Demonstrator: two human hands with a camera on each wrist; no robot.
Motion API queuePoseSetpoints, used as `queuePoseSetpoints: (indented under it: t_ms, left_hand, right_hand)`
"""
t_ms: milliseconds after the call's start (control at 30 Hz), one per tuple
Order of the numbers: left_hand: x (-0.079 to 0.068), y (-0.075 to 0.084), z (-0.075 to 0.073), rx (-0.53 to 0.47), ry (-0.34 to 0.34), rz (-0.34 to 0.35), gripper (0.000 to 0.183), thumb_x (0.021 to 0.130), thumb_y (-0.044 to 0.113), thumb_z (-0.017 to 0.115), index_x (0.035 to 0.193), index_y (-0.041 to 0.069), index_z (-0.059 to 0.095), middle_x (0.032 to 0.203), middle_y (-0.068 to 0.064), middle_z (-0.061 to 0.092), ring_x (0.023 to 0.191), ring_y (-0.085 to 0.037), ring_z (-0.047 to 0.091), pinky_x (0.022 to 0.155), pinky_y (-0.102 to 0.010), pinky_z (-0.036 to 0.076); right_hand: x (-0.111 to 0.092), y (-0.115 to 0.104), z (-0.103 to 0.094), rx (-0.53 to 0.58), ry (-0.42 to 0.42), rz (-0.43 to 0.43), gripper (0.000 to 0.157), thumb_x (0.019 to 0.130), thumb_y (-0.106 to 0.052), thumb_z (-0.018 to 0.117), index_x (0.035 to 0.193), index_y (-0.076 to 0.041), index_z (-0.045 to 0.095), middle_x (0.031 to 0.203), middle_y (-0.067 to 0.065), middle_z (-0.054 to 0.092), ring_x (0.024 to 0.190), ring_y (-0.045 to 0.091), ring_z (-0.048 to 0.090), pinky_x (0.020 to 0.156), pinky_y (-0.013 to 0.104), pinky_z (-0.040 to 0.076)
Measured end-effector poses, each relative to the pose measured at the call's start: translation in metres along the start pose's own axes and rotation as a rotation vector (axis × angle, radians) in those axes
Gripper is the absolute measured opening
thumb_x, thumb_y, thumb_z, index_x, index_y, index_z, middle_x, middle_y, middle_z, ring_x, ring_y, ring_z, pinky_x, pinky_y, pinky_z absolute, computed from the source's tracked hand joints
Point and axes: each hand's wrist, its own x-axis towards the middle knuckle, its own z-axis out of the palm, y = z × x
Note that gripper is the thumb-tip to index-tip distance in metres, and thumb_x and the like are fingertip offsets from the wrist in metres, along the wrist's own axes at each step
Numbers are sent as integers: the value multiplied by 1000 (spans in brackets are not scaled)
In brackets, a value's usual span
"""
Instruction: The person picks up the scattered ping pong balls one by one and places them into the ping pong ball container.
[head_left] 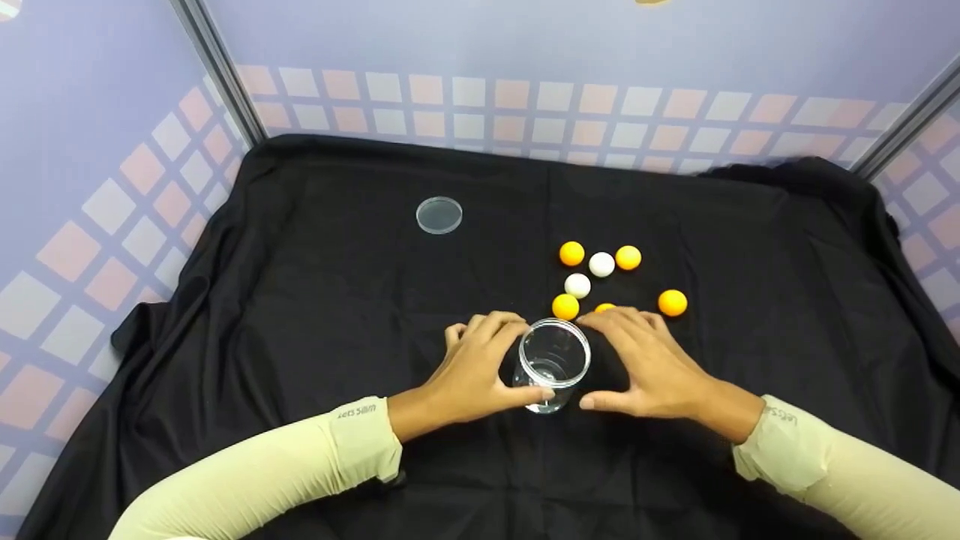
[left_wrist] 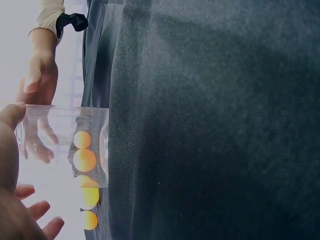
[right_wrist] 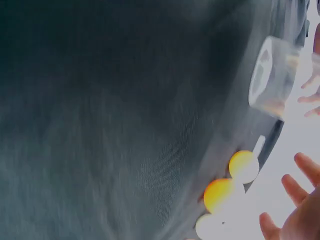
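Note:
A clear plastic jar (head_left: pixel 553 390) stands with its round mouth facing up, between the two hands. On its left side is my left hand (head_left: pixel 480 367), the thumb crossing the jar's near side and the fingertips by the far rim. In the left wrist view, that hand's thumb lies at the rim of the jar (left_wrist: pixel 60 145) while its other fingers spread apart. My right hand (head_left: pixel 652 364) curves loosely at the jar's right with a gap between, holding nothing. Beyond the jar lie several orange balls (head_left: pixel 571 253) and two white balls (head_left: pixel 601 264); the right fingers partly hide one orange ball (head_left: pixel 604 307).
A clear round lid (head_left: pixel 439 215) lies flat farther back, left of the balls. Black cloth (head_left: pixel 337 262) with folds covers the table. Tile-patterned panels (head_left: pixel 469 105) rise behind and at both sides. One orange ball (head_left: pixel 673 303) sits apart at the right.

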Motion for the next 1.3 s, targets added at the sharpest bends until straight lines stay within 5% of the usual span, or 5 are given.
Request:
queuePoseSetpoints:
  t_ms: [300, 767, 1300]
  left_hand:
    - [-3, 1, 1, -40, 1, -42, 81, 72, 74, 76, 133, 24, 59, 152, -3, 43, 143, -26, 35, 97, -51, 32]
    - [-5, 1, 2, -67, -12, -78, 82, 73, 72, 76, 135, 23, 58, 158, -6, 37, 153, -38, 24, 107, -65, 29]
    - [-2, 4, 1, -52, -23, -78, 82, 73, 73, 76, 136, 23, 58, 158, -5, 37, 153, -37, 25, 108, -67, 28]
  right_hand:
    - [-3, 43, -18, -139, 42, 11, 98, 70, -70, 79, 148, -19, 51, 154, 6, 47, 143, 38, 36, 101, 66, 30]
    - [-21, 116, -29, -226, 70, 268, 90, 75, -69, 77, 146, -20, 52, 159, 11, 39, 147, 44, 26, 102, 74, 24]
    - [-37, 150, -30, -238, 5, 446, 86, 77, -72, 74, 140, -17, 55, 160, 16, 32, 147, 47, 19, 101, 79, 18]
